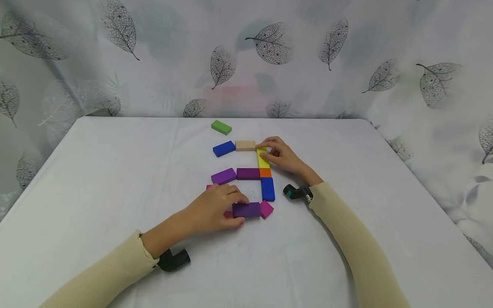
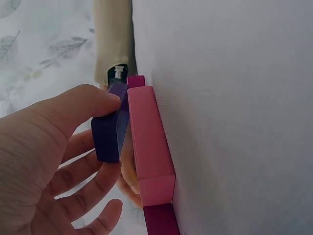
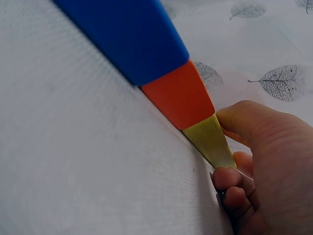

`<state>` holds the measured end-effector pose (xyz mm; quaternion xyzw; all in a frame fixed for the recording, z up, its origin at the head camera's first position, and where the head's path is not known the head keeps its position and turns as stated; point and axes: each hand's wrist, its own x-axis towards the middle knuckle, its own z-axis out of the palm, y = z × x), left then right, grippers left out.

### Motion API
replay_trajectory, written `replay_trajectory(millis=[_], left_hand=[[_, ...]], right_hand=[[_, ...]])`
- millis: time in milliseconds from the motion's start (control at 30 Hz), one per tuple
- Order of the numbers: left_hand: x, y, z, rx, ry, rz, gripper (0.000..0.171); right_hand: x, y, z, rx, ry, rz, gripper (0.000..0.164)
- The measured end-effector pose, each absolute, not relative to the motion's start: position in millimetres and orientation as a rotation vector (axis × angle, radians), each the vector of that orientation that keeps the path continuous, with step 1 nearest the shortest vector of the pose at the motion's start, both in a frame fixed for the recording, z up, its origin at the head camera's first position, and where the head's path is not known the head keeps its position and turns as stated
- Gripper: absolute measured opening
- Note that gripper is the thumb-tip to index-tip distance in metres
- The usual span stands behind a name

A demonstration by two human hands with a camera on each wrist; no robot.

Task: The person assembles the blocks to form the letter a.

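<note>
My left hand pinches a dark purple block between thumb and fingers. In the left wrist view that block is tilted beside a pink block, and a gap shows near its close end. My right hand holds the yellow block, thumb on its side and fingertips by its far end. An orange block adjoins the yellow one, followed by an upright-running blue block. A small magenta block lies at the right end of the purple block.
A tan block and a second blue block form the row's top. A plum block and a violet block form the middle. One green block lies alone near the back edge of the white table.
</note>
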<state>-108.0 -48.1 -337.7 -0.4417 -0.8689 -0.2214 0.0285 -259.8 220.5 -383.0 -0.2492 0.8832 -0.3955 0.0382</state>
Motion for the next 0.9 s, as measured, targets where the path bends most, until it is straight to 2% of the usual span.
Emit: replay_trajectory(millis=[433, 900], left_hand=[[-103.0, -45.8, -337.3, -1.306, -2.71, -0.666, 0.034], [-100.7, -39.8, -340.7, -1.364, -2.693, -0.671, 0.036]], right_hand=[[-259.5, 220.2, -382.6, -0.768, 2.709, -1.214, 0.034], [-259.5, 220.9, -384.2, -0.78, 2.704, -1.231, 0.034]])
